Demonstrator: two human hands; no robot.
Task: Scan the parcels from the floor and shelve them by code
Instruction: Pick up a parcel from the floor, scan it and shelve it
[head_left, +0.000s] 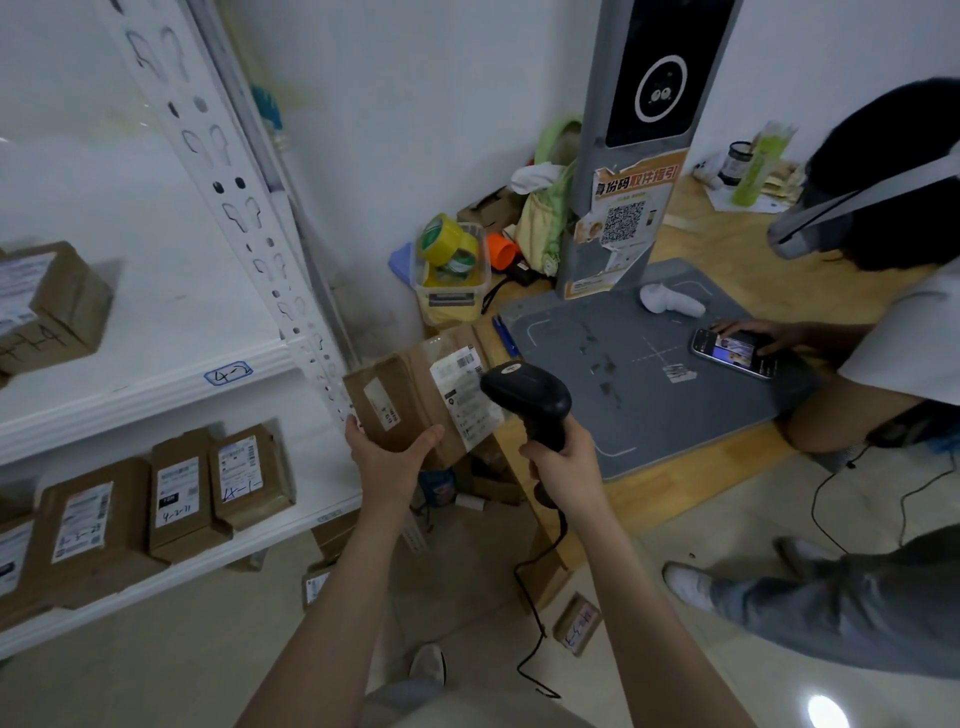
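Note:
My left hand (389, 457) grips a brown cardboard parcel (410, 395) from below, thumb on its front face. The parcel is held up in front of the shelf post, with a white shipping label (465, 387) facing up. My right hand (563, 457) grips the handle of a black corded barcode scanner (527, 397), whose head points at that label, right beside it. On the white shelf (156, 395) at the left, several labelled brown parcels (179, 499) stand on the lower level and one parcel (47, 306) lies on the level tagged 4-2.
A few small parcels (576, 623) lie on the tiled floor near my feet. At right, a grey scanning station (649, 353) sits on a wooden platform; a seated person holds a phone (732, 353) on it. A box of tape rolls (452, 260) stands by the wall.

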